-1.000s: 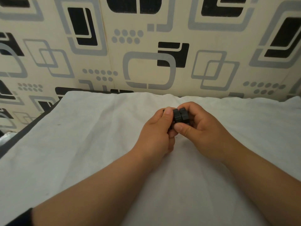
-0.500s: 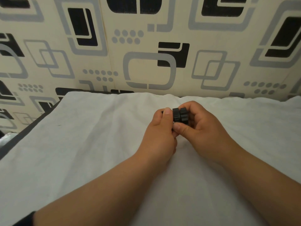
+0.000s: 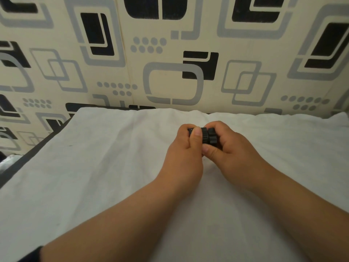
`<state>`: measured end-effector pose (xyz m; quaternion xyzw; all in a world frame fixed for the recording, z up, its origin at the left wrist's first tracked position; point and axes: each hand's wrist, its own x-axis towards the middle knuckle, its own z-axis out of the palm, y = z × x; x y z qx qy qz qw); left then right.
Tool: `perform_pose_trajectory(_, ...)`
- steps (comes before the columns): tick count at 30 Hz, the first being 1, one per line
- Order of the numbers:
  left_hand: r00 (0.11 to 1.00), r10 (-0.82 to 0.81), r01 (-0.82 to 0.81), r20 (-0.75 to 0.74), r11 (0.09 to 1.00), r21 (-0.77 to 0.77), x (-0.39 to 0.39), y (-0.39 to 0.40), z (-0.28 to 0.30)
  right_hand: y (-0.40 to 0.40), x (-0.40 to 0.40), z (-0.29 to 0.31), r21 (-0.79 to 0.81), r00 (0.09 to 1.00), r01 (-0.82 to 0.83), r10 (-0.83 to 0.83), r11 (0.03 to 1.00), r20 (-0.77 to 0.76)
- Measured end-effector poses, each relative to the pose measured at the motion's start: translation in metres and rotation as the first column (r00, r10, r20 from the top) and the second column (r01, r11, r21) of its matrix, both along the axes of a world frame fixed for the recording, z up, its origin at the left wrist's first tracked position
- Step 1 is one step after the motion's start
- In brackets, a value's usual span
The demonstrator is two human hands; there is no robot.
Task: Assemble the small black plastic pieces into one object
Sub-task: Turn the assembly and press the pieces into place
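Small black plastic pieces [image 3: 207, 136], ribbed and pressed side by side, sit between both my hands just above the white cloth. My left hand [image 3: 186, 150] grips their left end, thumb on top. My right hand [image 3: 229, 146] closes around the right end, its thumb underneath and fingers curled over the far side. Most of the pieces are hidden by my fingers, so I cannot tell how they join.
A white cloth [image 3: 105, 167] covers the surface, with a dark edge [image 3: 28, 154] along its left side. A wall with grey and black patterned panels [image 3: 170, 53] rises right behind the cloth's far edge.
Both hands have shifted slightly away from me with the pieces still held. The grip looks much the same.
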<state>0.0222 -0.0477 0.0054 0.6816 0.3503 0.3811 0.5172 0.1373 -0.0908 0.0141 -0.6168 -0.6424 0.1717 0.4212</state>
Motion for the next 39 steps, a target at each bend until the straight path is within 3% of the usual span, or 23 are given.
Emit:
perform_pose_trajectory(12,1.0,0.006,-0.006,0.002,1.0,0.027,0.002,0.0,-0.003,0.0,0.002,-0.001,-0.03,1.0,-0.006,0.007,1.0,0.013)
perform_pose_trajectory(18,0.999,0.032,-0.028,0.038,0.993,-0.112,0.002,0.008,-0.004,0.0,0.002,-0.006,0.021,0.999,0.037,-0.037,0.999,0.014)
perform_pose_trajectory(27,0.993,-0.057,0.081,0.1,0.965,-0.251,0.0,0.015,-0.001,0.002,0.013,-0.006,0.085,0.991,0.093,-0.101,0.992,0.088)
perform_pose_trajectory(36,0.993,0.073,-0.078,-0.088,0.996,-0.052,-0.005,0.02,0.0,0.008,0.026,-0.012,0.014,0.974,0.192,-0.192,0.981,0.117)
perform_pose_trajectory(39,0.991,0.109,-0.11,-0.078,0.994,-0.015,-0.005,0.022,0.0,0.01,0.03,-0.015,-0.006,0.966,0.215,-0.211,0.977,0.15)
